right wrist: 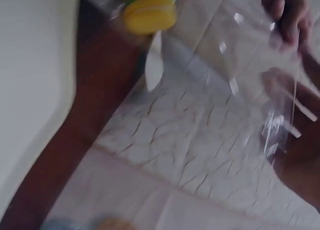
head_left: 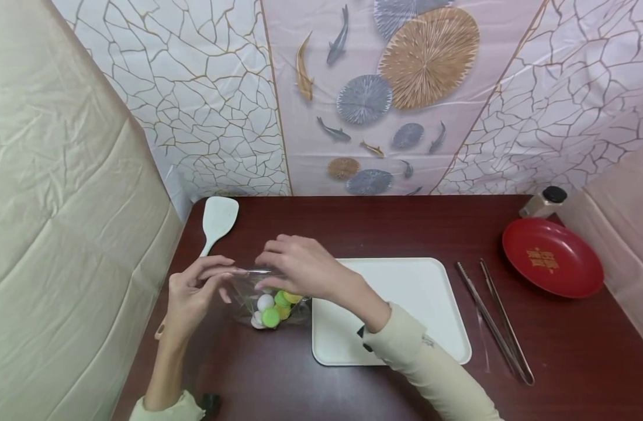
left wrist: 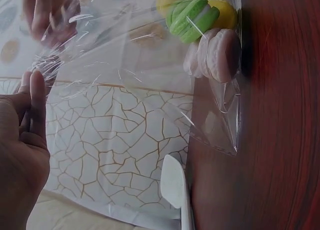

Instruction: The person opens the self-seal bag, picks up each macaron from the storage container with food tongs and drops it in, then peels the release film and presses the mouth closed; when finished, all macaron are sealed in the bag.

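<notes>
A clear plastic bag (head_left: 241, 295) stands at the left of the tabletop, with several macarons (head_left: 271, 317) in green, yellow and pale tones at its bottom. At the bag's upper left, my left hand (head_left: 189, 298) pinches the rim between thumb and fingers. My right hand (head_left: 308, 266) holds the upper right part of the bag, its fingers bent and the thumb below. Crinkled film shows beside that hand in the right wrist view, which is blurred. Pale macarons (left wrist: 222, 55) lean next to green and yellow ones in the left wrist view.
A white tray (head_left: 405, 327) lies under the right forearm. Further right are metal tongs (head_left: 495, 327), a red plate (head_left: 579, 263) and a black-capped jar (head_left: 543, 203). A white spatula (head_left: 220, 216) lies at back left, its handle passing behind the left hand. Draped cloth walls the table.
</notes>
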